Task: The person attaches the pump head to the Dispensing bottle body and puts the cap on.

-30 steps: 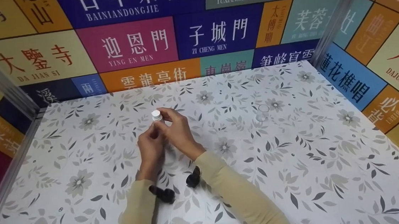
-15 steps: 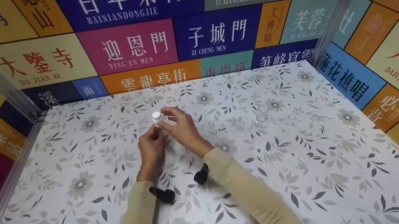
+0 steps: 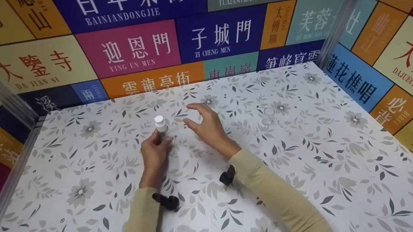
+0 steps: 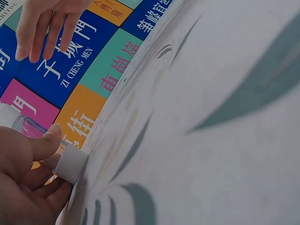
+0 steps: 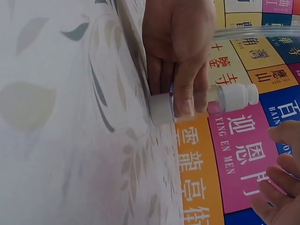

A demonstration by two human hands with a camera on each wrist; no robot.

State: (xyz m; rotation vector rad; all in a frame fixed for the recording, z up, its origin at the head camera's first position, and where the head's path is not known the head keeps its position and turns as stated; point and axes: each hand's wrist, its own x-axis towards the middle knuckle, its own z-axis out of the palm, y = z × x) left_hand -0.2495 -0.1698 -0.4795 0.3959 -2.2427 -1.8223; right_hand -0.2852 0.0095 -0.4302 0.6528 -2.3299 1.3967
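A small clear bottle (image 3: 160,124) with a white top and white base stands upright at the tabletop. My left hand (image 3: 154,149) grips its lower body between thumb and fingers. In the right wrist view, the bottle's white neck and small knob-like top (image 5: 234,97) show past the left hand (image 5: 180,33), and its white base (image 5: 162,108) meets the cloth. To the bottle's right, my right hand (image 3: 210,128) hovers apart from it, fingers spread and lightly bent, holding nothing. A small clear cap-like cylinder (image 3: 268,116) sits farther right.
A white cloth with grey leaves and flowers (image 3: 305,152) covers the table. Panels with coloured signs (image 3: 127,48) rise along the back and sides, joined by metal corner posts (image 3: 342,20). Dark wrist cameras (image 3: 167,201) sit at both sleeves.
My right hand has let go of the bottle's top and moved away to the right, its fingers opening. The left hand stays on the bottle, with more of the white neck now showing.
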